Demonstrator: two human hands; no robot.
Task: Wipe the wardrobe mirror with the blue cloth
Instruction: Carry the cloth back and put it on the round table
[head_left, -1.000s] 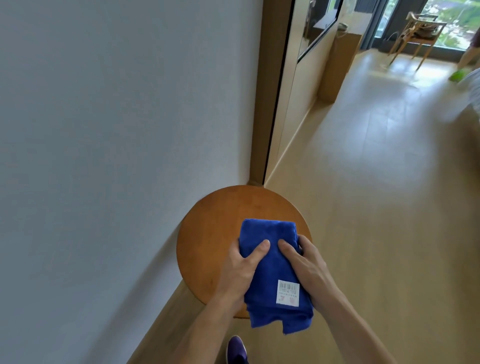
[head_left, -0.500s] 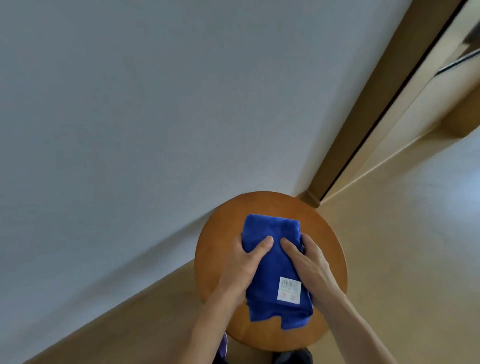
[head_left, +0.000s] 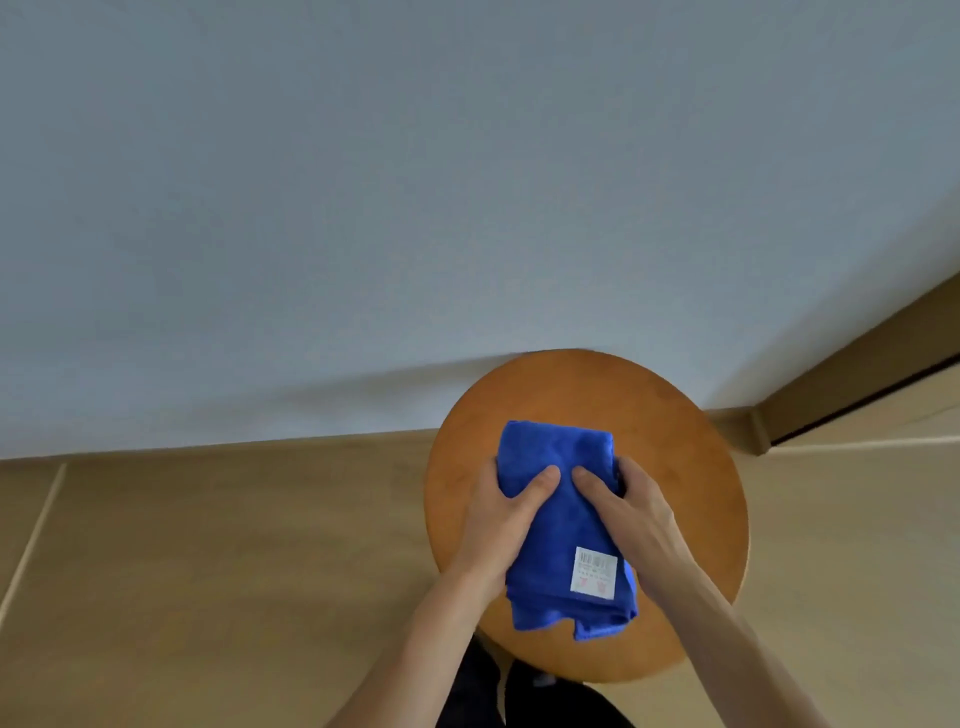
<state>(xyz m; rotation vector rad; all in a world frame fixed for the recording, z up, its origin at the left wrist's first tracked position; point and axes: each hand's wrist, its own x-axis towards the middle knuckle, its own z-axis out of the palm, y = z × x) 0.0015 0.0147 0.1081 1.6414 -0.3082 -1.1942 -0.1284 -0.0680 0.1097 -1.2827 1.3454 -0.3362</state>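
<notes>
Blue cloth (head_left: 563, 519), folded and bearing a white label (head_left: 595, 570), lies on the round wooden stool (head_left: 691, 519) — left hand (head_left: 501, 519) and right hand (head_left: 631, 512) both closed on it, thumbs pressed on top. Over the past second the view has swung from the hallway down to the wall (head_left: 415, 208); no mirror shows, so wiping has not begun.

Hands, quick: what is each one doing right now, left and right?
Left hand: closed on the blue cloth, thumb on top.
Right hand: closed on the same cloth, which is over the round stool.
</notes>
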